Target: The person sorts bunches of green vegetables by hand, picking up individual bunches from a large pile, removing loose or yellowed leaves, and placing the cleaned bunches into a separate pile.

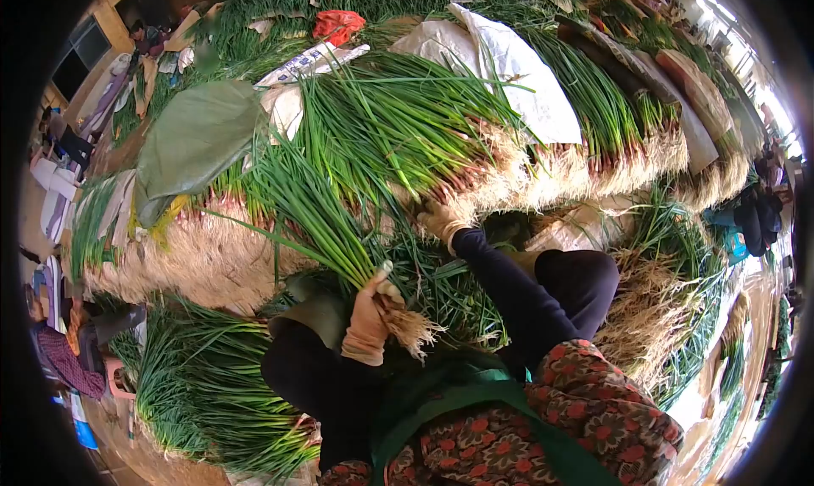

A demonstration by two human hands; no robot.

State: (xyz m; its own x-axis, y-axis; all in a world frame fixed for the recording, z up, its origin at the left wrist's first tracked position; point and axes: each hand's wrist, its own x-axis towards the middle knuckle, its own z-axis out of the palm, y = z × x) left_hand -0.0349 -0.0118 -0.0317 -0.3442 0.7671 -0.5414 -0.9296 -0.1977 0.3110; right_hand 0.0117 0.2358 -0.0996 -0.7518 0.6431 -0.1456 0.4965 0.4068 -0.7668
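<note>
My left hand [369, 318], in a pale glove, is wrapped around a bunch of green onions [343, 247]. Their long leaves fan out up and to the left, and the pale stringy roots [413, 329] hang out below the fist, to the right. My right hand [443, 221], gloved too, is at the front edge of the large green onion pile [407, 113], its fingers closed around the base of a stalk. Leaves and roots partly hide those fingertips.
A green sheet [199, 138] and a white sack [526, 83] lie over the pile, with a red plastic bag [338, 27] farther back. More green onions [212, 384] lie at lower left; a rooty heap [649, 312] is at right. Another person [68, 350] sits at far left.
</note>
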